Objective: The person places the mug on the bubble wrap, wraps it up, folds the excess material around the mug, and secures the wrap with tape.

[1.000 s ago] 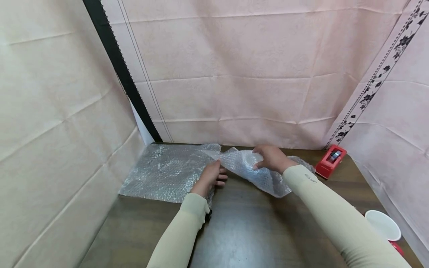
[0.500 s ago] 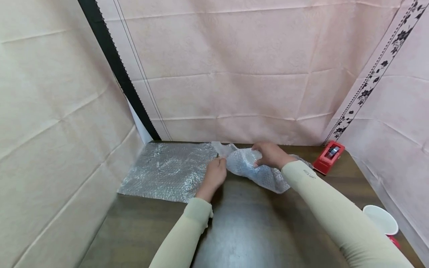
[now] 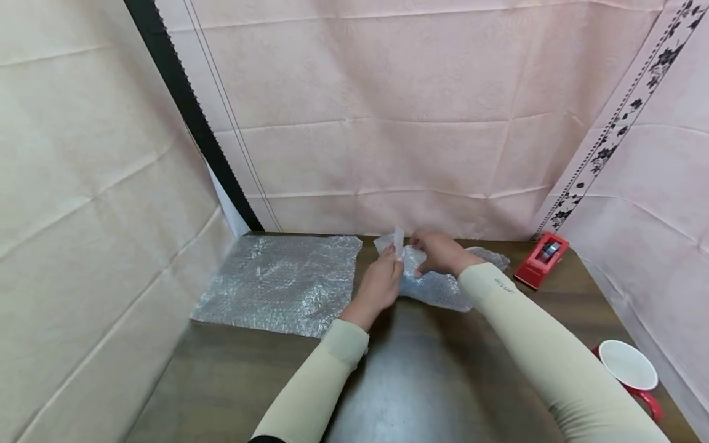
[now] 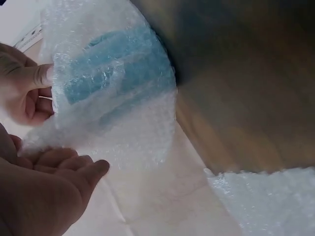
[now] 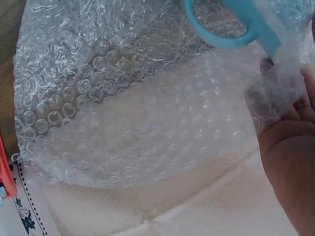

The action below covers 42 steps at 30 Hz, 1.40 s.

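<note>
A light blue mug (image 4: pixel 118 69) lies inside a piece of bubble wrap (image 3: pixel 440 292) near the table's back edge. Its handle (image 5: pixel 222 41) shows in the right wrist view. My left hand (image 3: pixel 381 282) pinches a loose end of the wrap, which stands up at the mug's left. From the right, my right hand (image 3: pixel 440 252) grips the wrapped bundle, thumb on the near side; in its own wrist view the hand (image 5: pixel 290 147) has film over its fingertips. In the left wrist view, the left fingers (image 4: pixel 74 164) are curled at the edge of the flap.
A second flat sheet of bubble wrap (image 3: pixel 282 286) lies at the left. At the back right stands a red tape dispenser (image 3: pixel 541 261). A red mug with a white inside (image 3: pixel 628 366) is near the right edge. Cloth walls (image 3: pixel 388 154) enclose the brown table (image 3: pixel 421 369).
My left hand has moved right, closer to the right hand, taking the wrap's loose end from lying leftward to folded up against the mug. The right hand stays on the bundle, shifting slightly left.
</note>
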### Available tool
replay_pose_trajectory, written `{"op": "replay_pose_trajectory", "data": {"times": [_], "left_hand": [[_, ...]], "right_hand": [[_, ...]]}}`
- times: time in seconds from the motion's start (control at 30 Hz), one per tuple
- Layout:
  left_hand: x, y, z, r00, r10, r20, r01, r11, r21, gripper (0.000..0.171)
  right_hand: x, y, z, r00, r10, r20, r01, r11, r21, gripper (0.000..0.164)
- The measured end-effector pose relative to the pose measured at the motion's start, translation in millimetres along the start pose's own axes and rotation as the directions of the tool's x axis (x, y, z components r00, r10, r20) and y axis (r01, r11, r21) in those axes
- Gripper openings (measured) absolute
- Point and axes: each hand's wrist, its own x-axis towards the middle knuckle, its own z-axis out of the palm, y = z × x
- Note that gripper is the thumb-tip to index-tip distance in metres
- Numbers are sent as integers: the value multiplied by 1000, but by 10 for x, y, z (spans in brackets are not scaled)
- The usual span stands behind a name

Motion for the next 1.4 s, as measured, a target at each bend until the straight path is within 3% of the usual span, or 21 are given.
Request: {"op": "replay_pose_trajectory", "data": {"times": [0.17, 0.27, 0.37, 0.57, 0.67, 0.87, 1.0, 1.07, 1.1, 1.27, 1.33, 1.4], "left_hand": [[77, 19, 100, 994, 76, 75, -86, 988, 132, 59], [109, 14, 148, 987, 127, 99, -146, 965, 217, 59], [134, -2, 187, 979, 166, 114, -194, 931, 309, 61], [146, -44, 227, 967, 210, 144, -254, 839, 482, 80], [151, -38, 252, 963, 230, 138, -268, 800, 537, 79], [160, 26, 298, 967, 219, 131, -254, 766, 590, 79], [163, 34, 315, 971, 193, 140, -238, 741, 628, 80], [169, 24, 313, 969, 186, 162, -246, 751, 613, 82], [172, 18, 302, 968, 182, 176, -251, 769, 588, 83], [176, -47, 140, 965, 156, 210, -220, 919, 326, 85], [169, -79, 42, 966, 148, 214, -194, 957, 214, 82], [161, -112, -36, 966, 141, 215, -177, 971, 159, 74]], "right_hand": [[-9, 14, 12, 1000, 24, 7, -25, 999, 41, 63], [-9, 17, 17, 1000, 11, -4, -10, 999, 41, 55], [1, 25, 19, 1000, -12, -24, 12, 1000, 3, 59], [-71, 33, 9, 997, -59, -53, 55, 996, -70, 78], [-167, 0, -56, 996, -85, -35, 80, 989, -125, 72], [-280, -128, -220, 996, -64, 63, 75, 978, -195, 46], [-271, -123, -175, 995, -42, 87, 58, 981, -186, 30], [-255, -81, -116, 997, -41, 70, 52, 985, -164, 27], [-251, -59, -84, 998, -28, 57, 36, 989, -145, 24], [-215, 16, 10, 998, -33, -50, 29, 996, -90, 11], [-193, 17, 26, 996, -55, -77, 48, 994, -97, 13], [-175, 15, 37, 993, -74, -92, 64, 991, -116, 16]]}}
